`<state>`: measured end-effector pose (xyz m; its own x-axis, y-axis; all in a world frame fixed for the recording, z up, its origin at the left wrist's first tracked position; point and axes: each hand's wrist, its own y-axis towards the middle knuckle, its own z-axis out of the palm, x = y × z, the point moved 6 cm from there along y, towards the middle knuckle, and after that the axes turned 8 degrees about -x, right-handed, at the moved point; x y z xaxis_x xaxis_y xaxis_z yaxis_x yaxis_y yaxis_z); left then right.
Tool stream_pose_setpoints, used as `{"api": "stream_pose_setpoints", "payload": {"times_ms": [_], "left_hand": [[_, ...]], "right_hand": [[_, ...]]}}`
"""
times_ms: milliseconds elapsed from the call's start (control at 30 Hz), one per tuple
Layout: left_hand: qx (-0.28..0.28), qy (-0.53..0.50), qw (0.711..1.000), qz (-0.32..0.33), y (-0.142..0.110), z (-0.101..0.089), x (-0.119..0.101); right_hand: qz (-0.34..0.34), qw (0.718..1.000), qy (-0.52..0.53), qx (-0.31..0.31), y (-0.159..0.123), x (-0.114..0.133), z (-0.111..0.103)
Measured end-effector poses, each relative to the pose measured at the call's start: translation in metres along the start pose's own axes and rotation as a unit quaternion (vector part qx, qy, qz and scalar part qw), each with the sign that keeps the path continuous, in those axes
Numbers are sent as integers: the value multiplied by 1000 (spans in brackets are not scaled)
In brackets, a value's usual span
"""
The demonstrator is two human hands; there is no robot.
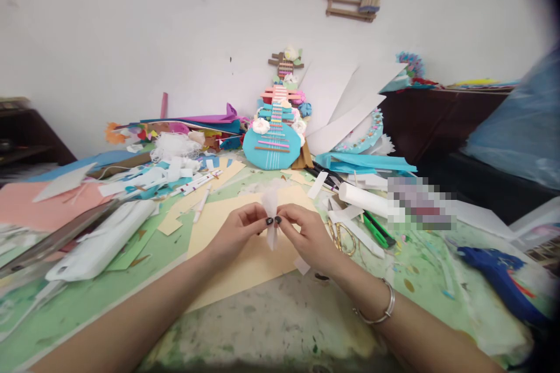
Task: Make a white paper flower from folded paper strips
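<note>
Green tabletop (420, 280): two hands (277, 232) pinch one white piece (270, 204).

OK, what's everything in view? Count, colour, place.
Gauzy piece: one, white, centre
Large sheet: one, cream, beneath it
Guitar-like model: one, blue, back centre
Cutter: one, green-black, right
Scissors: one pair, gold, beside cutter
Roll: one, white, behind cutter
Trigger tool: one, blue, far right
Cabled block: one, white, left
Craft scraps: uncountable, mixed colours, strewn
Wall rack: one, brown, upper right
Table: one, green, below
Bracelet: one, silver, right wrist
Left hand: one, dark nails, holding piece
Right hand: one, dark nails, holding piece
</note>
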<state>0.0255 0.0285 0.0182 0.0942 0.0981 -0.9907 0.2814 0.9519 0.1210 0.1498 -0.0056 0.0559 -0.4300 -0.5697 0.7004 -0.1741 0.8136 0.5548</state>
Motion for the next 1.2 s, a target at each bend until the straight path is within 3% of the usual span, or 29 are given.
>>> {"api": "stream_pose_setpoints", "payload": {"times_ms": [133,300,467,567,767,1000,1200], "left_hand": [[-14,10,1000,14,-2,2,-3],[23,-8,1000,4,-4,10,1],[62,-56,996,-28,-5,12,1],[31,-53,997,-35,-5,4,-4],[-8,24,998,56,-7,-8,-26],[7,93,988,125,-9,-9,-32],[-24,154,977,147,-5,-16,-31]], "right_hand": [[54,998,8,26,-4,-6,8],[66,998,-12,17,-5,-10,11],[-5,991,-133,-3,-3,-5,5],[-61,979,-195,0,-3,0,4],[-152,943,-297,-14,-2,4,1],[-199,929,-312,-10,-1,10,-2],[-191,940,-281,9,-2,9,-1]]}}
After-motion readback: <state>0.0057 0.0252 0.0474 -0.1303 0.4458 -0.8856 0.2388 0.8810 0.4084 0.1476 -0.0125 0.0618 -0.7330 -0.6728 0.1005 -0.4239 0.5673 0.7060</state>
